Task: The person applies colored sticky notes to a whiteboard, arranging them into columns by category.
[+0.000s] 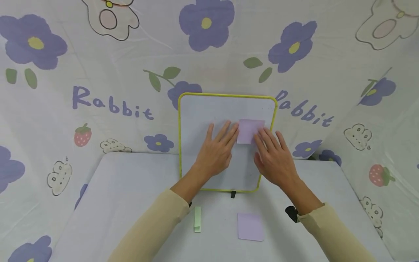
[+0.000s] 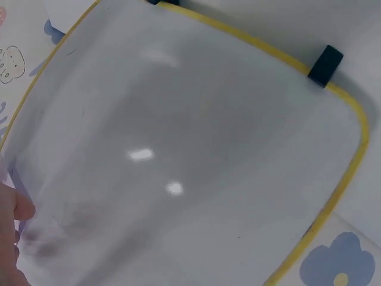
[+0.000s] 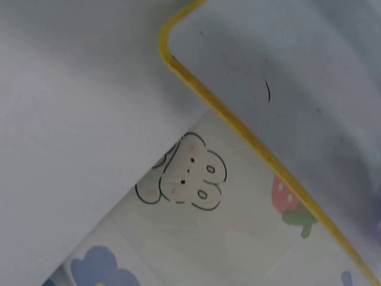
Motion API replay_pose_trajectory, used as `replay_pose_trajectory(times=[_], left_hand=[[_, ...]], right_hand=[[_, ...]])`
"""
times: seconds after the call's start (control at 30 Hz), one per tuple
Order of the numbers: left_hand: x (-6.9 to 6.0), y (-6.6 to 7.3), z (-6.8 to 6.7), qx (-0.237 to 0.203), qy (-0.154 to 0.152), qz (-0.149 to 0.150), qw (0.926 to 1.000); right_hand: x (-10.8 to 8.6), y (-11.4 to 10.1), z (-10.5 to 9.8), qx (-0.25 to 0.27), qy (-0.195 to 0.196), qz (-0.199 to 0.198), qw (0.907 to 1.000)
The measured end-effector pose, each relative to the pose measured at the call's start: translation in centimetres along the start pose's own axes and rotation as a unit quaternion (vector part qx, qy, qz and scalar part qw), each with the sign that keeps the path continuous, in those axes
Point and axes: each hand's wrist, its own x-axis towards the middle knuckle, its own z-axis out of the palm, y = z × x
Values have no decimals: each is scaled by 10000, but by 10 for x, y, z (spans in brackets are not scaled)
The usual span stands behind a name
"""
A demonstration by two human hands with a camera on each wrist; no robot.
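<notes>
A purple sticky note (image 1: 247, 129) lies flat against a small whiteboard (image 1: 203, 112) with a yellow rim. My right hand (image 1: 276, 158) rests its extended fingers on the note's right side. At the note's left edge are the fingertips of my left hand (image 1: 216, 153), its fingers extended and spread over the board. In the left wrist view, only part of the left hand (image 2: 9, 232) shows at the lower left edge. The right wrist view takes in the board's yellow rim (image 3: 238, 128) but no part of the hand.
On the white table (image 1: 137, 189) before the board lie another purple sticky note or pad (image 1: 250, 227) and a narrow light-green strip (image 1: 197, 219). A black foot (image 1: 233, 194) sits at the board's lower edge. Behind hangs a flower-and-rabbit printed cloth (image 1: 157, 32).
</notes>
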Motion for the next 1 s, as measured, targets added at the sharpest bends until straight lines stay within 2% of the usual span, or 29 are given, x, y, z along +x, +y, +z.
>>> replay_pose_trajectory(times=[0.13,0.3,0.57,0.77,1.0], left_hand=[[-16,4,2,-179,41,136,9997],[-44,16,6,-498,-176,331,9981],[-89,51,15,-1156,-648,664,9889],[-116,81,23,-1473,-1168,1109,9759],[-140,111,31,-1658,-2036,1607,9514]], right_hand=[[-19,-11,-4,332,-81,-56,9994],[-51,-28,-4,873,-335,-193,9954],[-106,-59,1,1716,-934,-231,9805],[-142,-78,8,1977,-1351,-149,9708],[-166,-95,11,2184,-1563,-237,9630]])
